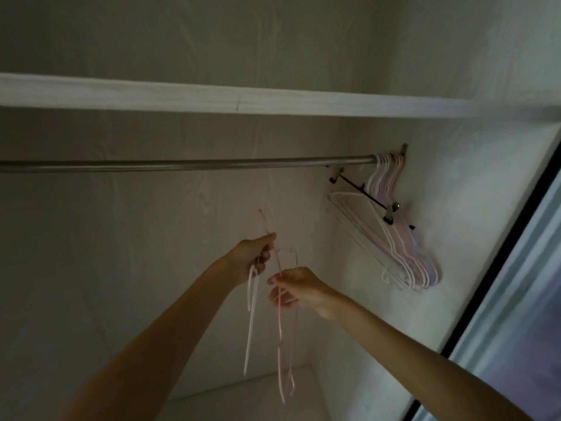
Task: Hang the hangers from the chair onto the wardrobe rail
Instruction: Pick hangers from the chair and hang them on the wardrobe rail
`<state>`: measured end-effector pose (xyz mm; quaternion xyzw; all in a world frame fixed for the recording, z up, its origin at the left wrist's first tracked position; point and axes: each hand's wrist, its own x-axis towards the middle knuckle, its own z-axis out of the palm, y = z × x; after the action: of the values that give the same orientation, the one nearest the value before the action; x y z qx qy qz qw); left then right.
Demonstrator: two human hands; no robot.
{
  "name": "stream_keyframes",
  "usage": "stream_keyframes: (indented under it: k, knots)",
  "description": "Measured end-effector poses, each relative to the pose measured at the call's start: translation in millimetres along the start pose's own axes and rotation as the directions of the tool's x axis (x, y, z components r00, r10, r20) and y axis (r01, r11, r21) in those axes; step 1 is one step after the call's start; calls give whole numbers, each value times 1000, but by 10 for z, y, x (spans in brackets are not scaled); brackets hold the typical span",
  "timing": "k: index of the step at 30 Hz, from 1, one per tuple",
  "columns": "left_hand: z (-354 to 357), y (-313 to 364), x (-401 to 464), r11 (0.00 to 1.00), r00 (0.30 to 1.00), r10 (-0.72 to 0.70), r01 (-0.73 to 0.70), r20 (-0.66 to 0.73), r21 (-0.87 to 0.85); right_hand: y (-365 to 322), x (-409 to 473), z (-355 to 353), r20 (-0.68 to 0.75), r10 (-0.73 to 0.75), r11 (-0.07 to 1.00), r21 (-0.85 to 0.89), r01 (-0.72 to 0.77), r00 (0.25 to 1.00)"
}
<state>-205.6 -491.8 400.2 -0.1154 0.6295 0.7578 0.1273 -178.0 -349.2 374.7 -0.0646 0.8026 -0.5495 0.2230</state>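
Pink hanger point(279, 329), thin wire, pinched by right hand point(299, 291)

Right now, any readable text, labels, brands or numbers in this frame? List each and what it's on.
None readable.
Wardrobe rail: bare metal, no markings visible.
Shelf: wood grain only.
Hung hangers at the rail's right end: no visible print.
Pink hanger and white hanger in the hands: no visible print; the picture is dim and soft.

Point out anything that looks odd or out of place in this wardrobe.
Nothing looks damaged. The hung hangers are all bunched at the far right end of the rail, leaning against the side wall.
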Motion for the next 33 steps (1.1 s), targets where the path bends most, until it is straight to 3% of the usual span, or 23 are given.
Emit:
stream_keyframes:
  k: [2,5,8,11,17,26,31,33]
  knots:
    - [-78,-3,21,1000,999,-10,11,-36,28,10,-44,-42,-141,-2,997,73,12,990]
    - [-224,17,60,995,997,-20,13,-74,-96,8,-142,-249,-354,-71,993,59,98,933]
    - [-308,34,54,967,995,-11,-15,-100,-256,-79,-276,-514,-429,-160,985,-15,171,889]
    - [-320,74,63,950,994,-24,-12,-111,-312,-359,-283,-782,-488,-231,973,-92,214,842]
    - [-209,187,78,948,997,-9,-16,-76,-317,-880,169,-1209,-481,-201,979,-141,150,854]
    - [-124,209,113,889,1000,-2,-12,-29,-458,-562,398,-1185,-442,-61,995,-96,21,895]
    - [-120,215,196,895,999,-12,-10,-48,-447,-408,393,-1238,-412,-89,969,-247,-17,907]
    - [-117,222,224,901,999,-15,-8,-50,-433,-400,359,-1300,-423,-173,888,-457,-45,889]
